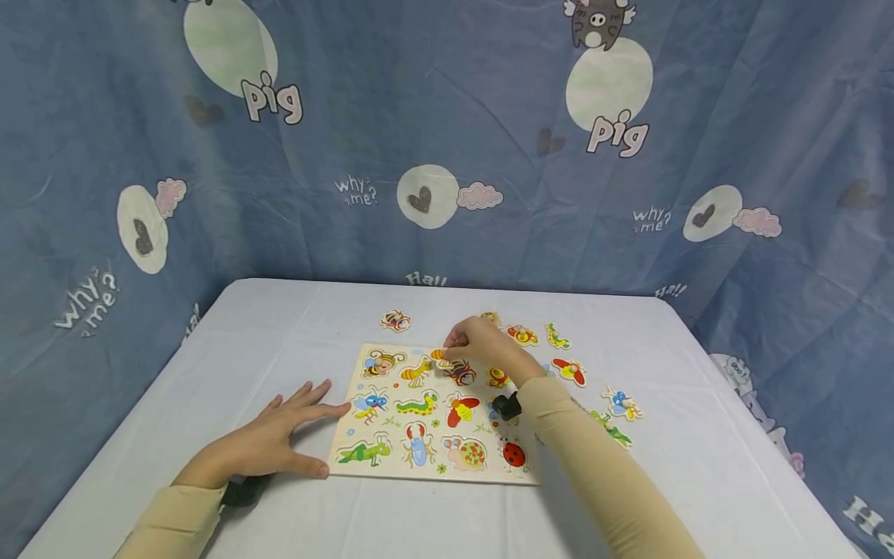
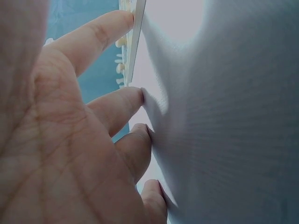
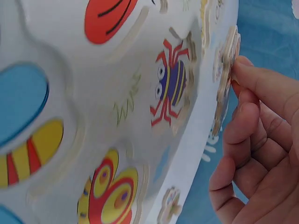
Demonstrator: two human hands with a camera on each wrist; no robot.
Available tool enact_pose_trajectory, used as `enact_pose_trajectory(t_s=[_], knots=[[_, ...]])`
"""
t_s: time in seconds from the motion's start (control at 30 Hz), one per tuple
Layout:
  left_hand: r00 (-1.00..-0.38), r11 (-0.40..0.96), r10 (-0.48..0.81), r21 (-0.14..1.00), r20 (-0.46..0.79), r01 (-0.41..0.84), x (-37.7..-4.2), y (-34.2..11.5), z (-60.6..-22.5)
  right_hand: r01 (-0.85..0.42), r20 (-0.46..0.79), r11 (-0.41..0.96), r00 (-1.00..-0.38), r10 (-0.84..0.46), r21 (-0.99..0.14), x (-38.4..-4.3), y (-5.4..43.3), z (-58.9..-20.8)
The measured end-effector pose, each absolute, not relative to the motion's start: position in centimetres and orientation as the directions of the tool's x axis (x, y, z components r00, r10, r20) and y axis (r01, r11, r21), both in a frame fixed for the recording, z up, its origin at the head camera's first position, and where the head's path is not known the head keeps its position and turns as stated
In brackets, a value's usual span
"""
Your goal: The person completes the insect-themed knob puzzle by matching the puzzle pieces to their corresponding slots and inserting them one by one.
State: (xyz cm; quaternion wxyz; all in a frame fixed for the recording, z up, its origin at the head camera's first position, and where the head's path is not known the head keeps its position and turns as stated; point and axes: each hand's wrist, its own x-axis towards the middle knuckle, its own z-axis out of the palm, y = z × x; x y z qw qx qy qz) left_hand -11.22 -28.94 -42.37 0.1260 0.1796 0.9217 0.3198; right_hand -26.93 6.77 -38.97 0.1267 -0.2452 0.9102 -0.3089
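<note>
A wooden insect puzzle board lies on the white table, with bright bug pictures in its cutouts. My right hand pinches a thin wooden puzzle piece between thumb and fingertips, over the board's far edge. Orange-yellow stripes show on the piece, which stands edge-on in the right wrist view; the fingers hide part of it. Just beside it is the board's spider picture. My left hand is spread at the board's left side, index finger and thumb right at its edge, other fingertips on the cloth.
A spider piece lies beyond the board. To the right are scattered a butterfly piece, a caterpillar piece, a red-winged bug piece, a blue insect piece and a grasshopper piece. A blue printed curtain hangs behind.
</note>
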Motion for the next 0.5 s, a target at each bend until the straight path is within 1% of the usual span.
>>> enact_pose_trajectory(t_s=[0.13,0.23,0.5], knots=[[-0.902,0.726,0.416,0.64,-0.116,0.252,-11.2,-29.0,-42.4,-0.369,-0.093,0.699,-0.845,-0.527,-0.612,-26.8,5.9,-39.1],[-0.902,0.724,0.416,0.641,-0.114,0.254,-11.2,-28.9,-42.4,-0.369,-0.112,0.695,-0.833,-0.541,-0.617,-26.7,5.2,-39.3],[-0.902,0.727,0.416,0.638,-0.116,0.253,-11.2,-28.9,-42.3,-0.402,-0.141,0.704,-0.804,-0.577,-0.586,-26.6,3.9,-39.9]])
